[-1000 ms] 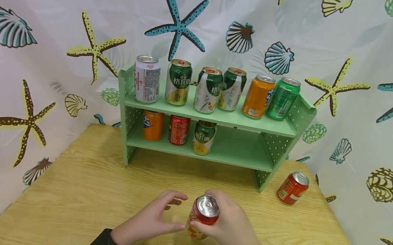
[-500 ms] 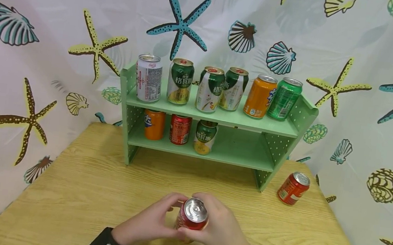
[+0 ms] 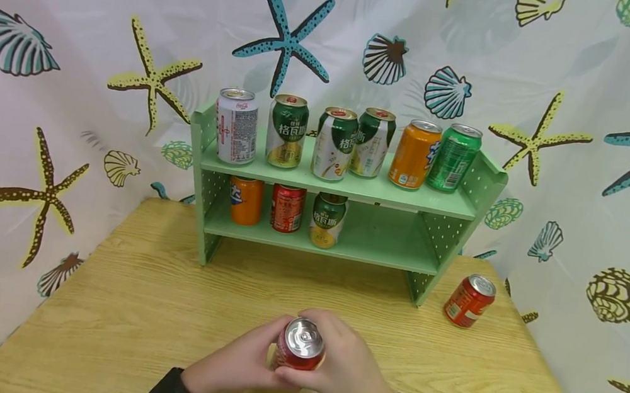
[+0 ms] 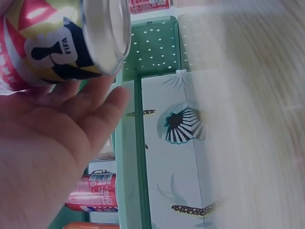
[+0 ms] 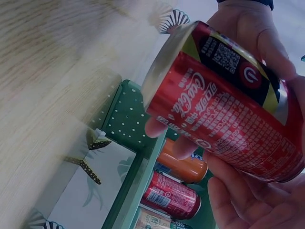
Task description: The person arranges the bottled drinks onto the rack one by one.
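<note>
A red Coca-Cola can (image 3: 299, 361) stands about upright between both hands above the table's front, its silver lid facing up. My left hand (image 3: 242, 360) curves round its left side, with thumb and fingers against it. From the right, my right hand (image 3: 352, 368) grips the same can, its thumb across the near side. The left wrist view shows the can's (image 4: 52, 45) FIFA print and silver bottom end above my left palm. In the right wrist view the can's (image 5: 228, 119) printed text faces the camera, with right-hand fingers partly hidden behind it.
A green two-tier shelf (image 3: 315, 250) stands at the back of the wooden table (image 3: 128, 305). Several cans line its top tier; an orange can (image 3: 246, 202), a red can (image 3: 288, 210) and a green-and-gold can (image 3: 326, 223) sit below. Another red can (image 3: 469, 302) stands at right.
The can has moved left and slightly nearer in my right hand. My left hand, apart from it a second ago, has come round its left side. The shelf cans have not moved.
</note>
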A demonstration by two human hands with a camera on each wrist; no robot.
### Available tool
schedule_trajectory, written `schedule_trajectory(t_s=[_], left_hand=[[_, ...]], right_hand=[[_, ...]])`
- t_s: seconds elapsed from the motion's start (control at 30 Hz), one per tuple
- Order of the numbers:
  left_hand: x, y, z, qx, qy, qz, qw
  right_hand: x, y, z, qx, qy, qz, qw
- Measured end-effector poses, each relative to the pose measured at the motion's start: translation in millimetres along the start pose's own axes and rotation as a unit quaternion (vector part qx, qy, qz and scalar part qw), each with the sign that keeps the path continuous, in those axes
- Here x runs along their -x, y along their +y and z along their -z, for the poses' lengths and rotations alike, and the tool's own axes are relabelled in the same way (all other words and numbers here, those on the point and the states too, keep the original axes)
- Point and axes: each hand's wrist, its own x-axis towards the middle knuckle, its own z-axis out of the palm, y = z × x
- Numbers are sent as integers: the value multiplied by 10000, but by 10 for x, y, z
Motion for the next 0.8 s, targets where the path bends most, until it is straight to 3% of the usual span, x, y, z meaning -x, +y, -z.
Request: schedule_trajectory(t_s=[0.2, 0.5, 0.63, 0.8], left_hand=[[-2, 6, -41, -50, 129, -149, 9998], [-15, 29, -87, -120, 402, -565, 9975], [-25, 48, -80, -194, 577, -420, 9973], [-18, 65, -45, -186, 730, -101, 9971]], right_hand=[[20, -16, 15, -11, -147, -144, 9998], [70, -79, 198, -307, -1034, -1115, 9879], [120, -25, 307, -243, -1001, -1327, 9858], [219, 77, 437, 189, -640, -1547, 9857]])
